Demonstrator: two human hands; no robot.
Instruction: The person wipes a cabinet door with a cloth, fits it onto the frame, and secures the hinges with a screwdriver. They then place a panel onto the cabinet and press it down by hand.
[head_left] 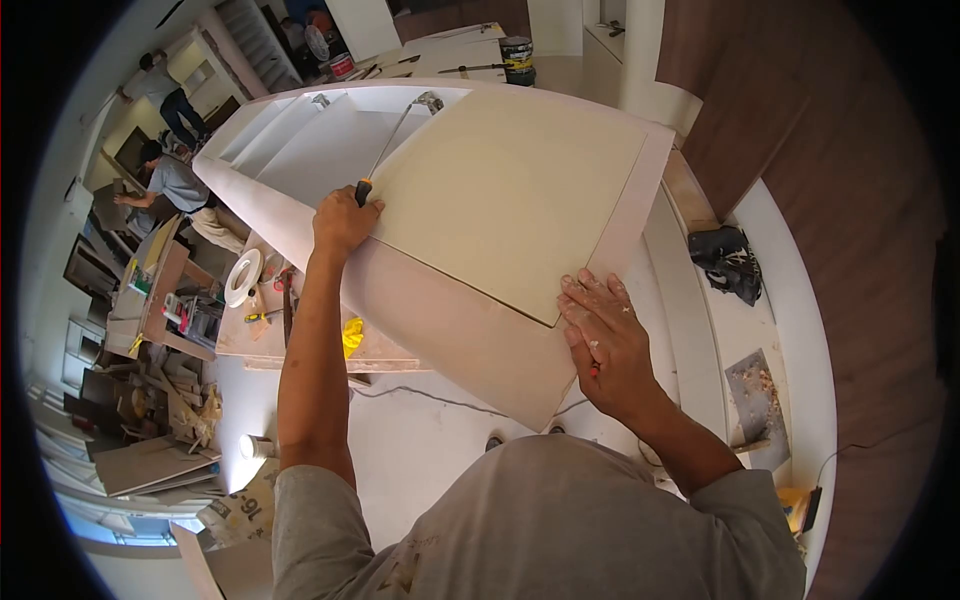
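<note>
A large pale cabinet (420, 295) lies across the view, with a cream door panel (510, 190) set in its frame. My left hand (343, 220) is closed round a screwdriver (363, 191) with a black and orange handle, at the panel's left edge. At the panel's near right corner, my right hand (605, 340), dusty with white powder, rests with its fingers spread on the panel and frame. A small red-tipped thing (595, 370) shows under its palm; most of it is hidden. Metal hinges (430, 101) sit at the open compartments beyond the panel.
A wooden bench (260, 335) at the left holds a white tape roll (243, 277), a yellow cloth (352, 337) and tools. Two people (185, 190) (172, 100) stand farther left. Wood scraps (150, 430) pile at lower left. A black bag (725, 264) lies at the right.
</note>
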